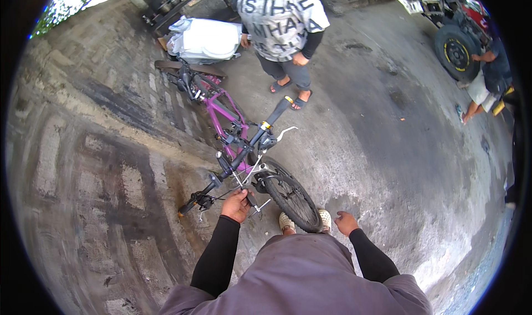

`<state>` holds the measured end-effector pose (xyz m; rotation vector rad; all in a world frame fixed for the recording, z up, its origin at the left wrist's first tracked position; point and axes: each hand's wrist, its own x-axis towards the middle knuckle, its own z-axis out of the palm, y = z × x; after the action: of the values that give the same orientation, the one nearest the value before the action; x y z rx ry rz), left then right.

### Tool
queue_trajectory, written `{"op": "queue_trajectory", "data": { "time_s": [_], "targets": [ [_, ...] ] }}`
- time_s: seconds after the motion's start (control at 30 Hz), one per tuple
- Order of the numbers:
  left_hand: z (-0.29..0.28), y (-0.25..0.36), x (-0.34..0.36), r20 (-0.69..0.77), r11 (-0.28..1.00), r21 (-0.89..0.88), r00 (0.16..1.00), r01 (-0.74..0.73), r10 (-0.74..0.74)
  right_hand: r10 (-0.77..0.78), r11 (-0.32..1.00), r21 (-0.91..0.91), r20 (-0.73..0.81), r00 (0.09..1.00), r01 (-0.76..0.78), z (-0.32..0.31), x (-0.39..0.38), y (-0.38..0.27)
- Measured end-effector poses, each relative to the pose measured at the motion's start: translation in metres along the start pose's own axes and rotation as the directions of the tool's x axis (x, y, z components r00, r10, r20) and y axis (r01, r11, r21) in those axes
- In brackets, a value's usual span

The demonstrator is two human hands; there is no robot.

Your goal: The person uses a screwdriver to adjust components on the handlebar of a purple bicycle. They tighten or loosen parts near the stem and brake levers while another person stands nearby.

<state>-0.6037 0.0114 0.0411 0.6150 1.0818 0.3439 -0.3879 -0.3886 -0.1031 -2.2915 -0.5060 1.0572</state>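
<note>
A purple bicycle (215, 114) stands in front of me, its front wheel (293, 197) between my feet and its black handlebar (241, 159) turned at an angle. My left hand (236, 205) is closed below the handlebar and stem, beside the cables. Its fingers grip a slim tool (252, 201) with a dark handle and a silver crosswise end; its exact kind is unclear. To the right of the wheel, my right hand (347, 222) hangs with nothing in it, index finger stretched out and the other fingers loosely bent.
A person in a patterned white shirt (280, 24) stands beyond the bicycle. Behind it lies a large white panel-like object (208, 39) partly wrapped in plastic. A brick-patterned wall (100, 165) rises on the left. At far right, another person touches a vehicle wheel (458, 52).
</note>
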Motion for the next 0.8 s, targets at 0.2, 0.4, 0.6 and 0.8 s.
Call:
{"op": "queue_trajectory", "data": {
  "time_s": [0.2, 0.4, 0.6, 0.8],
  "targets": [
    [0.007, 0.004, -0.011, 0.073, 0.995, -0.098, 0.997, 0.024, -0.017, -0.325, 0.945, -0.041, -0.057, 0.944, 0.323, -0.001, 0.0, -0.099],
    [-0.017, -0.017, 0.016, 0.163, 0.99, -0.135, 0.985, -0.028, 0.05, -0.736, 0.669, 0.002, -0.139, 0.663, 0.743, 0.002, 0.008, -0.31],
    [-0.011, -0.008, 0.003, 0.199, 0.989, -0.136, 0.98, 0.052, -0.024, -0.665, 0.737, -0.16, 0.0, 0.747, 0.656, 0.055, 0.054, -0.406],
    [-0.011, -0.005, 0.011, 0.355, 0.981, -0.164, 0.934, 0.101, -0.037, -0.459, 0.825, -0.302, 0.137, 0.878, 0.478, 0.09, 0.091, -0.429]
  ]
}}
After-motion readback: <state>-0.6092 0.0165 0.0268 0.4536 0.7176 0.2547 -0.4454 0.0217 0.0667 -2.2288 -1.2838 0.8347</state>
